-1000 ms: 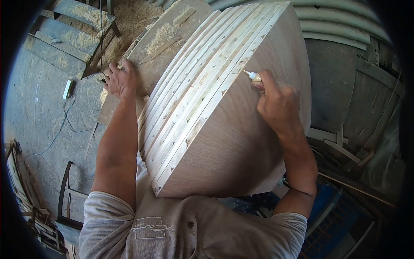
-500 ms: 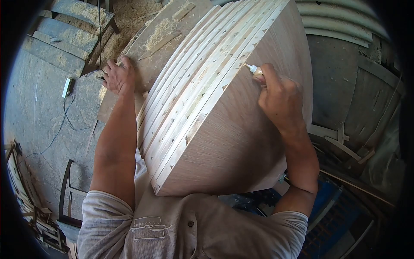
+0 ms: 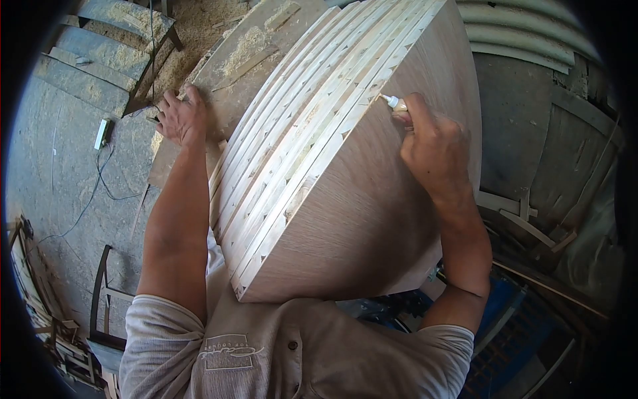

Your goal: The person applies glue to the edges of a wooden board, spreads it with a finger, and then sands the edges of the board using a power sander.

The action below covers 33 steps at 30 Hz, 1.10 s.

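Observation:
A stack of thin wooden panels stands on edge against my chest, its pale slatted edges facing up and left. My right hand is closed around a small glue bottle, whose nozzle touches the upper edge of the nearest panel. My left hand rests with spread fingers on a dusty board behind the stack, at its left edge.
Sawdust covers the concrete floor on the left, where a cable and a small white box lie. A metal frame stands lower left. Corrugated sheeting and wooden offcuts fill the right side; blue items sit below.
My right hand with the glue bottle has slid a little up and right along the panel edge. The left hand has stayed on the board.

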Tool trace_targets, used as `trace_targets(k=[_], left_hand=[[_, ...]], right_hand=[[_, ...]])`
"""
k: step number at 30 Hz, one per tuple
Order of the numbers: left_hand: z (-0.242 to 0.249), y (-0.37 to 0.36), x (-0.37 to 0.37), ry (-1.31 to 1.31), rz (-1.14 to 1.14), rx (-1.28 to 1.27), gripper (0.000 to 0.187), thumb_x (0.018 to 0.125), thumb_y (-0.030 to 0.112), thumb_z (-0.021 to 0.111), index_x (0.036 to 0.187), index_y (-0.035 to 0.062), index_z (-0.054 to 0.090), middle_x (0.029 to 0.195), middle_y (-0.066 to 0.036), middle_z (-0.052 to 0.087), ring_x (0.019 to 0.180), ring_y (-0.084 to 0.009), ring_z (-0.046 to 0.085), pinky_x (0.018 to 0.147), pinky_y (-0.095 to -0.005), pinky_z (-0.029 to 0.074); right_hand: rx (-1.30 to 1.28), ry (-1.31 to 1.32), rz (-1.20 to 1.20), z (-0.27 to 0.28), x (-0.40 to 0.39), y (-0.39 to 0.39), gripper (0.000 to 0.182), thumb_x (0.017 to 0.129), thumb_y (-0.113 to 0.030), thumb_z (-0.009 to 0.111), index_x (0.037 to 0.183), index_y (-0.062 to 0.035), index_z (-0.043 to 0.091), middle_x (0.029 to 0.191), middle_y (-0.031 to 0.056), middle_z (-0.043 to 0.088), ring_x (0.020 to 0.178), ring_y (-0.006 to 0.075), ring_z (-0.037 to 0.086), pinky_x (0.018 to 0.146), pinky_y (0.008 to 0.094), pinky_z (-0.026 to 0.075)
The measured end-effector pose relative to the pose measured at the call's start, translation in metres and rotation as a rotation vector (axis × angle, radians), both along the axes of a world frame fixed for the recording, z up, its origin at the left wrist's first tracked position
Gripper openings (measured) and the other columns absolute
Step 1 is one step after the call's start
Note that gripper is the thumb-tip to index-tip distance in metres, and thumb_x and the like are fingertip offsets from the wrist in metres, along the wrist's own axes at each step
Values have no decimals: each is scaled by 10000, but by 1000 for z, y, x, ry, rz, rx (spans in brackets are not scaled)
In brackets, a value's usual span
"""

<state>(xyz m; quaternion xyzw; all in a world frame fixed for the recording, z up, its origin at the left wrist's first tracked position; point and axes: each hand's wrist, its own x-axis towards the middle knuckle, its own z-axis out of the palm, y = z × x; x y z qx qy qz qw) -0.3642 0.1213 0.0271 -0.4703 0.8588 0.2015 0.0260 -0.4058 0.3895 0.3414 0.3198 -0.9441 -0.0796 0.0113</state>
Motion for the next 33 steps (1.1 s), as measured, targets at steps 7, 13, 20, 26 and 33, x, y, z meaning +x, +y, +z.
trace_targets(k=[7, 13, 20, 26, 33], left_hand=[[0, 0, 0, -5, 7, 2, 578, 867, 543, 420, 1208, 100, 566, 1220, -137, 587, 1150, -321, 528, 985, -450, 336], [2, 0, -1, -30, 6, 46, 618, 880, 569, 381, 1247, 102, 551, 1281, -125, 568, 1191, -330, 511, 1011, -463, 317], [3, -1, -1, -16, 9, 44, 622, 875, 569, 378, 1250, 104, 550, 1273, -128, 571, 1189, -334, 510, 1013, -466, 315], [1, -1, 0, -13, 6, 46, 626, 872, 572, 385, 1262, 109, 546, 1274, -128, 570, 1191, -335, 509, 1015, -468, 313], [-2, -2, 0, -27, 2, 24, 627, 874, 576, 389, 1264, 110, 545, 1279, -130, 569, 1192, -335, 511, 1012, -471, 321]], right_hand=[[5, -6, -5, 0, -1, 0, 83, 872, -119, 622, 830, -97, 553, 589, 63, 607, 515, 251, 636, 458, 377, 478], [8, -12, -9, 1, -1, 0, 71, 864, -108, 621, 831, -96, 559, 607, 66, 622, 534, 253, 647, 470, 378, 485], [-2, -1, 1, 0, -2, 2, 63, 860, -89, 618, 833, -98, 561, 604, 58, 626, 525, 248, 645, 461, 372, 483], [2, 19, 17, -2, -5, 4, 61, 859, -83, 616, 838, -104, 563, 595, 50, 622, 506, 237, 638, 454, 366, 481], [-2, 18, 17, -2, -6, 4, 57, 858, -74, 616, 848, -106, 570, 600, 50, 627, 506, 230, 640, 450, 354, 479]])
